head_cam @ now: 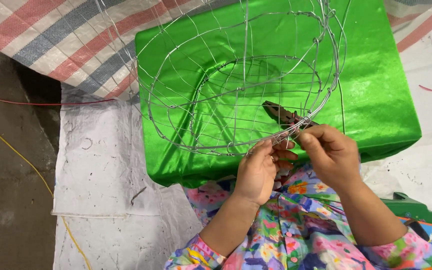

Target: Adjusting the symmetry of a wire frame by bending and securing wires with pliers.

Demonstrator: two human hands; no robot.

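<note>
Nearest, both forearms in floral sleeves rise bent toward the work. The left hand [261, 170] pinches the near rim of the round silver wire basket frame [241, 85]; the right hand [328, 152] grips dark pliers [283, 115] there, above shiny green cloth [381, 90].

A shiny green cloth [376, 90] is seen under a silver wire frame [241, 85]. Red, blue and white stripes are shown on the tarp [66, 40]. Multicoloured flowers are printed on the sleeves [296, 235].
</note>
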